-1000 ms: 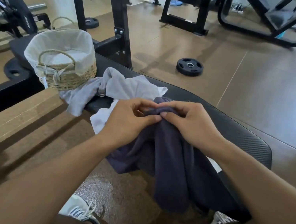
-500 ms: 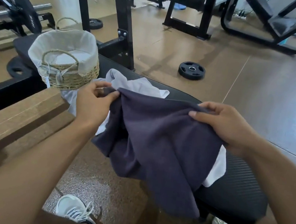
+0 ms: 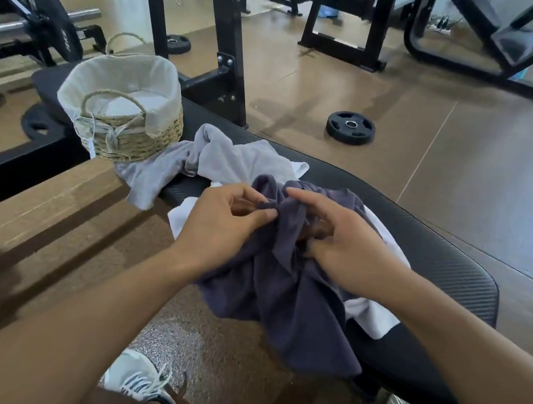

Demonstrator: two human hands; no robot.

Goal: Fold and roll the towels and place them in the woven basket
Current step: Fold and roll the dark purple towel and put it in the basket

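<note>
1. Dark towel [image 3: 282, 294]: bunched on near end of bench [image 3: 449, 263], draping off its edge.
2. Left hand [image 3: 220, 226]: pinches a towel edge.
3. Right hand [image 3: 348, 248]: fingers curled into folds; run along to a corner.
4. Woven basket [image 3: 130, 133]: far left, beside the grey towel [image 3: 216, 159].

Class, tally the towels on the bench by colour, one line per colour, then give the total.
Dark purple towel: 1, held by both hands
Grey towel: 1
White towel: 1
Total: 3 towels
</note>
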